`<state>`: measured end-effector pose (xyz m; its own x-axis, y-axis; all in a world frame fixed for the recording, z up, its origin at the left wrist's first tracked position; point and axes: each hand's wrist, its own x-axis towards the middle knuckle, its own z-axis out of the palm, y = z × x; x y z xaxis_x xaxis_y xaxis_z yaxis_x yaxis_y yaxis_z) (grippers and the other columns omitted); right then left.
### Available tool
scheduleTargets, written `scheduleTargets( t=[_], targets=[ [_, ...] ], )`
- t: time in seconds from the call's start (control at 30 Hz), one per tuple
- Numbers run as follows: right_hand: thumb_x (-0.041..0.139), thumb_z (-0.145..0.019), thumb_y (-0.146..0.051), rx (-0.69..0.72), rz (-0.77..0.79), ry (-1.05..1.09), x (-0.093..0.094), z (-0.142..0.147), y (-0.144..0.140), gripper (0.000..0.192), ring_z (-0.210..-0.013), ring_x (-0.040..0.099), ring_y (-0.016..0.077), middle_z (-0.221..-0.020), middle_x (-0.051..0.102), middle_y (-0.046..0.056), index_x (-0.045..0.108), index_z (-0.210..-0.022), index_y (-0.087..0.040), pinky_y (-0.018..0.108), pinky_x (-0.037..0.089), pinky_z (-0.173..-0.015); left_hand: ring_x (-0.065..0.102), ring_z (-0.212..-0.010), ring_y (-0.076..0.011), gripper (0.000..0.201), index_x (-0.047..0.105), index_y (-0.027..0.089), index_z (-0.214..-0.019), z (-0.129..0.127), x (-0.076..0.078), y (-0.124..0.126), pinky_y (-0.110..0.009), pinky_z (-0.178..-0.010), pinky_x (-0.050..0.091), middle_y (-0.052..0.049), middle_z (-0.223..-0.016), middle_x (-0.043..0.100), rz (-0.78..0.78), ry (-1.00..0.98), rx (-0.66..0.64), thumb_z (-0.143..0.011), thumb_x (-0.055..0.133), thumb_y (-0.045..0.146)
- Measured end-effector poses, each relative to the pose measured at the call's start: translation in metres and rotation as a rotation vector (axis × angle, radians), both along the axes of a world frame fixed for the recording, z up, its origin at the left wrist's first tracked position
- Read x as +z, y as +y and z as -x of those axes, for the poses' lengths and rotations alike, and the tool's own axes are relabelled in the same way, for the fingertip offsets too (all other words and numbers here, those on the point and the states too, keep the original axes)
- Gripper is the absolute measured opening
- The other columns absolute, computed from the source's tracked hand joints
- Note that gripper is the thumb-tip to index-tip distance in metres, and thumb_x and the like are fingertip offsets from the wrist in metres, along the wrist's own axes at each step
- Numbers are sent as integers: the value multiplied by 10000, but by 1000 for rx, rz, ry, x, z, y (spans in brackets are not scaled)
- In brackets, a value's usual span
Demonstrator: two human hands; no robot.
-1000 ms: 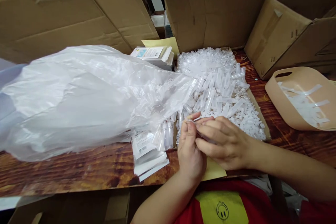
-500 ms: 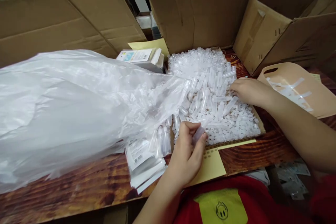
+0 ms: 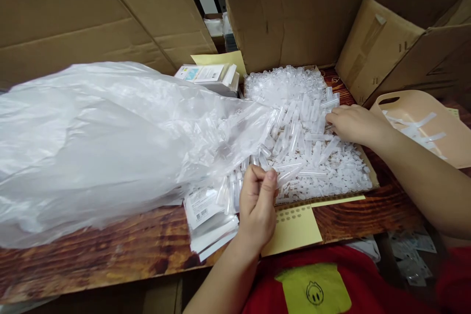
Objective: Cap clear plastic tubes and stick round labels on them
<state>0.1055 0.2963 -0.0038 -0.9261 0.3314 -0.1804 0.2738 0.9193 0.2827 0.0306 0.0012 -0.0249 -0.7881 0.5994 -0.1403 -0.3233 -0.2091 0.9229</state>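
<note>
My left hand is closed round one end of a clear plastic tube, which points right over the front of a shallow cardboard tray. In this tray, small white plastic pieces lie at the front, clear tubes in the middle and small clear pieces at the back. At the tray's right side my right hand has its fingers bent down together among the pieces. Whatever is between those fingertips is hidden.
A large white plastic bag spreads over the left of the wooden table, reaching the tray. Printed packets and yellow cards lie in front. A beige bin and an open carton stand at the right.
The left fingers have closed more tightly and the tube in them now lies flatter, pointing right. My right hand stays at the tray's right side. The whole view has shifted slightly.
</note>
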Motion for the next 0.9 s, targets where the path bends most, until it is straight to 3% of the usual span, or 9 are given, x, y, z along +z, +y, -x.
scheduleTargets(
  t=[0.2, 0.27, 0.33, 0.4, 0.47, 0.53, 0.6, 0.77, 0.9],
  targets=[
    [592, -842, -170, -128, 97, -68, 2, 6, 10, 216, -811, 664, 281, -940, 729, 164, 750, -981, -123, 372, 448, -710, 238, -428, -35, 644, 361, 206, -700, 1, 11, 12, -154, -388, 203, 96, -569, 317, -26, -105, 72, -749, 819, 656],
    [605, -830, -205, -117, 167, 69, 9, 2, 7, 174, -782, 656, 276, -891, 720, 145, 730, -929, -134, 375, 468, -699, 230, -422, -28, 660, 351, 207, -711, 1, 12, 13, -140, -385, 194, 104, -569, 295, -37, -156, 84, -723, 835, 656],
    [626, -843, -263, -79, 320, 358, 18, -6, -6, 151, -719, 635, 234, -816, 691, 93, 690, -937, -162, 350, 487, -656, 232, -417, -22, 675, 347, 208, -724, 2, 11, 14, -128, -384, 185, 110, -575, 293, -46, -194, 103, -692, 855, 651],
    [641, -887, -333, 11, 535, 650, 27, -12, -27, 166, -653, 610, 180, -790, 667, 38, 653, -998, -209, 303, 489, -571, 238, -412, -17, 695, 335, 210, -732, 2, 11, 13, -118, -383, 180, 114, -579, 308, -50, -219, 111, -668, 870, 650],
    [699, -901, -332, 212, 847, 899, 33, -15, -53, 146, -683, 634, 159, -850, 684, 26, 653, -1003, -238, 275, 500, -550, 233, -407, -13, 700, 324, 214, -739, 3, 10, 13, -113, -384, 176, 117, -573, 316, -57, -235, 94, -675, 866, 651],
    [707, -909, -230, 414, 1028, 947, 35, -13, -77, 119, -742, 660, 140, -888, 694, 17, 655, -1016, -231, 251, 542, -625, 237, -406, -16, 676, 327, 218, -751, 2, 10, 12, -110, -390, 186, 121, -559, 309, -72, -245, 57, -708, 851, 642],
    [693, -916, -167, 516, 1073, 882, 32, -8, -95, 135, -766, 669, 120, -902, 700, 13, 653, -1040, -200, 231, 559, -683, 238, -406, -21, 654, 334, 222, -763, 2, 10, 13, -110, -391, 190, 125, -546, 298, -81, -259, 37, -725, 848, 625],
    [668, -956, -176, 571, 1102, 760, 25, -4, -107, 147, -816, 706, 124, -940, 736, 31, 647, -1101, -178, 221, 568, -722, 205, -393, -17, 661, 346, 221, -754, 3, 10, 14, -116, -375, 170, 127, -533, 305, -74, -290, 43, -696, 864, 628],
    [607, -1018, -229, 589, 899, 765, 22, -8, -109, 62, -690, 670, 119, -802, 709, 9, 644, -1006, -180, 224, 512, -641, 250, -396, -15, 649, 368, 211, -754, 2, 9, 13, -116, -373, 209, 114, -557, 375, -72, -249, 79, -705, 863, 628]
  ],
)
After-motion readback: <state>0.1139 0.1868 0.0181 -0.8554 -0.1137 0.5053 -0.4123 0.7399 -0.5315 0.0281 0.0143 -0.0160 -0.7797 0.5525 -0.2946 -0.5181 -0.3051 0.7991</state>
